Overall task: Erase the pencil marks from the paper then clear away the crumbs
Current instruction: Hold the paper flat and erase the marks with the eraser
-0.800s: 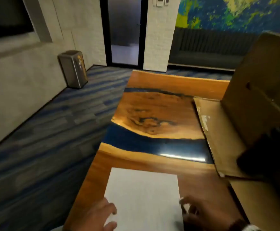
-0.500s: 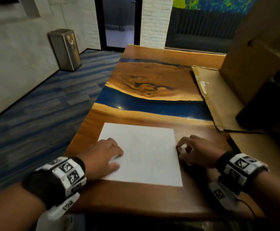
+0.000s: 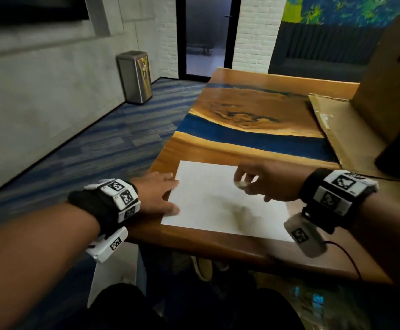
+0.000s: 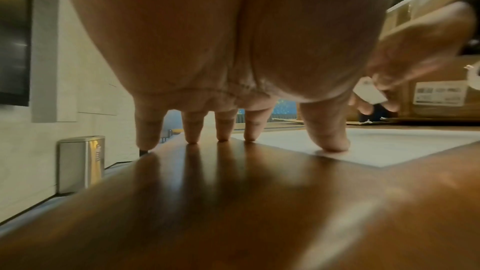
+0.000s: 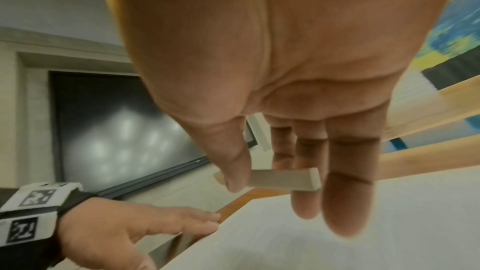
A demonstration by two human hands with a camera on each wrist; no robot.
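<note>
A white sheet of paper [image 3: 220, 198] lies near the front edge of the wooden table [image 3: 253, 110]. My left hand [image 3: 158, 195] rests flat at the paper's left edge, fingers straight, thumb [image 4: 327, 130] pressing on the sheet [image 4: 389, 145]. My right hand [image 3: 260, 184] hovers above the paper's middle and pinches a white block eraser [image 3: 240, 183] between thumb and fingers. The right wrist view shows the eraser [image 5: 283, 179] held crosswise above the paper [image 5: 337, 223]. Pencil marks are too faint to make out; the hand's shadow falls on the sheet.
Flattened cardboard [image 3: 337, 129] and a tall cardboard box [image 3: 394, 75] stand at the table's right. A dark object [image 3: 399, 156] sits beside them, with a cable [image 3: 346, 256] over the front edge. A steel bin [image 3: 135, 76] stands on the carpet to the left.
My right hand has lifted off the table at the paper's right edge and moved left over the sheet with the eraser. My left hand slid to the paper's left edge.
</note>
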